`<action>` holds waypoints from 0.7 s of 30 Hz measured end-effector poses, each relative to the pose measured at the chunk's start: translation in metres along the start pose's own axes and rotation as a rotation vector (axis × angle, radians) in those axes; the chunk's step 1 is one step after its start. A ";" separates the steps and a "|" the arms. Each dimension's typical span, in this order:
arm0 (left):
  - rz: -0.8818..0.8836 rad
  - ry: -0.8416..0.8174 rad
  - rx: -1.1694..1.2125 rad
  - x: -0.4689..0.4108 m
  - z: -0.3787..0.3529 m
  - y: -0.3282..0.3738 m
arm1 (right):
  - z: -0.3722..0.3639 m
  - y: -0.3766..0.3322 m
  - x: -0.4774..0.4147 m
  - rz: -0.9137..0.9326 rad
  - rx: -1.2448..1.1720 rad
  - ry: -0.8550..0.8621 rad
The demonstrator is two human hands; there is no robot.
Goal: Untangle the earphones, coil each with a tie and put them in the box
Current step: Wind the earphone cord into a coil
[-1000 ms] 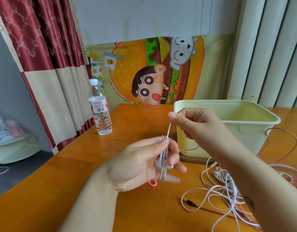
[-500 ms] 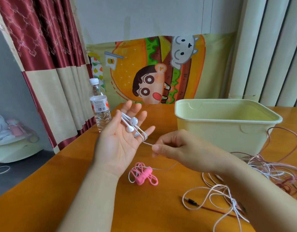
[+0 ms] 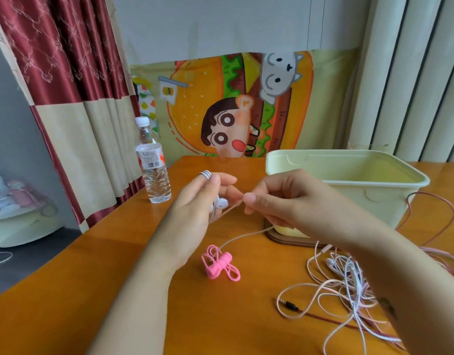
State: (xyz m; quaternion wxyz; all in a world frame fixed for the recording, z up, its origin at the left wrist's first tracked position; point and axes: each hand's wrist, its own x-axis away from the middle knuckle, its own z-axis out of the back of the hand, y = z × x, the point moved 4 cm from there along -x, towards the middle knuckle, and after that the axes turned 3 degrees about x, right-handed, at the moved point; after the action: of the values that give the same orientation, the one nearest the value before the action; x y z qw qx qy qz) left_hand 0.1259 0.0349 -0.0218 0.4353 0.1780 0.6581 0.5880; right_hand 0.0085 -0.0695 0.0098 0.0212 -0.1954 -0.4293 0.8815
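Observation:
My left hand (image 3: 195, 211) is raised over the table with white earphone cord wound round its fingers; the white earbuds (image 3: 222, 203) hang at the palm. My right hand (image 3: 279, 201) pinches the same white cord (image 3: 246, 237) just right of the left fingers. The cord runs down under my right hand to the table. A bundle of pink ties (image 3: 219, 263) lies on the table below my hands. The pale yellow box (image 3: 374, 193) stands open at the right, behind my right hand. A tangle of white and pink earphones (image 3: 348, 285) lies at the lower right.
A water bottle (image 3: 152, 170) stands near the left edge of the wooden table (image 3: 67, 303). A black audio plug (image 3: 288, 303) on a red cord lies at the front. The box sits on a dark wooden board (image 3: 284, 238). Curtains hang on both sides.
My left hand has turned from palm-up to edge-on and moved right with the cord wound round its fingers. My right hand rose and came closer, pinching the cord near the left fingers.

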 end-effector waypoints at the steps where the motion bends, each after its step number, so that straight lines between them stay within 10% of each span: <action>1: -0.013 -0.008 -0.088 0.001 -0.001 0.001 | 0.000 0.000 0.000 0.015 0.005 0.013; 9: 0.108 -0.246 -0.144 0.011 -0.019 0.001 | 0.001 -0.001 -0.001 0.122 0.033 0.072; 17: 0.258 -0.594 0.597 0.017 -0.023 0.007 | -0.001 0.012 -0.004 0.090 -0.097 0.196; 21: 0.166 -0.359 0.877 0.004 -0.015 0.006 | -0.016 0.022 -0.007 0.042 -0.149 0.172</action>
State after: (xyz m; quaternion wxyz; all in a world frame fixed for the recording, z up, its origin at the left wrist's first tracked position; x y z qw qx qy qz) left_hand 0.1104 0.0302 -0.0186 0.3777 0.4953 0.7421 0.2477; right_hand 0.0238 -0.0731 -0.0134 0.0248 -0.2804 -0.4859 0.8274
